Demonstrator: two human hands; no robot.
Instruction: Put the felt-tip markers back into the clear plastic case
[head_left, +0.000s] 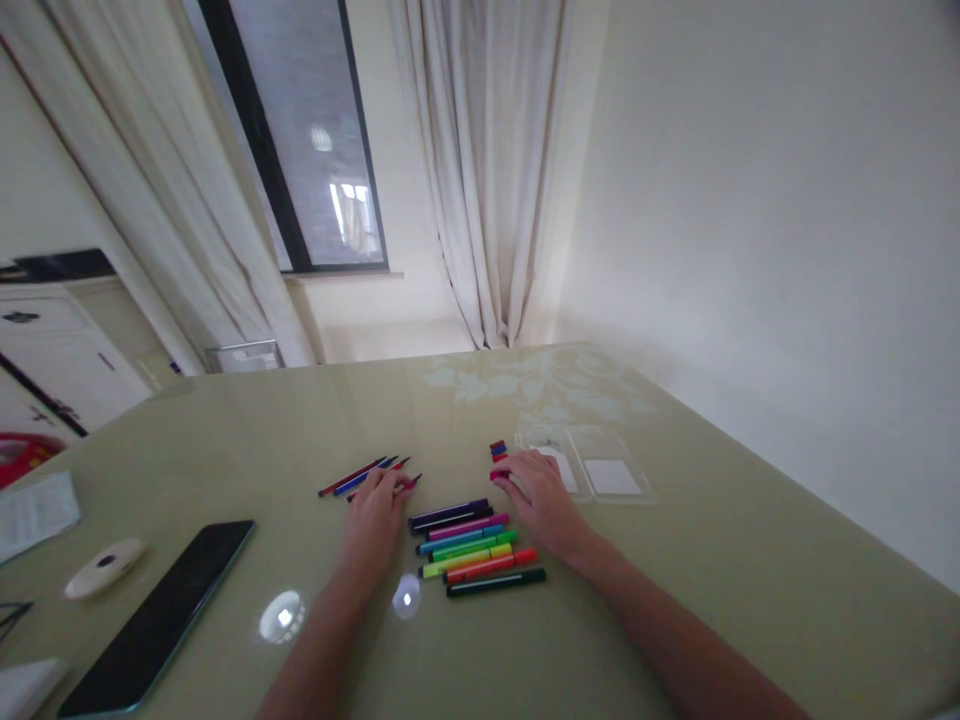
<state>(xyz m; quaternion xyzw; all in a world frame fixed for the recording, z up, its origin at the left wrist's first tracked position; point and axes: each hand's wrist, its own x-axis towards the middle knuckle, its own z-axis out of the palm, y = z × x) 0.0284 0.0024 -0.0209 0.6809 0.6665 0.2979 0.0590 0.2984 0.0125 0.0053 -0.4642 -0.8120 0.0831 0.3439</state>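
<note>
My left hand (pixel 379 505) is closed on an uncapped felt-tip pen (pixel 409 484), its dark tip pointing right. Just beyond that hand lie several more uncapped pens (pixel 352 477) with red and blue barrels. My right hand (pixel 541 500) pinches a pink pen cap (pixel 498 475) between thumb and fingers. Beyond its fingertips sit a few loose caps (pixel 498 450), dark red, blue and red. Between the two hands is a row of capped felt-tip pens (pixel 472 538) in dark purple, pink, blue, green, yellow, red and dark green.
An opened clear plastic case (pixel 611 475) with white paper inside lies right of the caps. At the left are a dark tablet or phone (pixel 161 615), a white oval object (pixel 105 568) and a cloth or packet (pixel 37 515). A wall (pixel 787 250) borders the table's right side.
</note>
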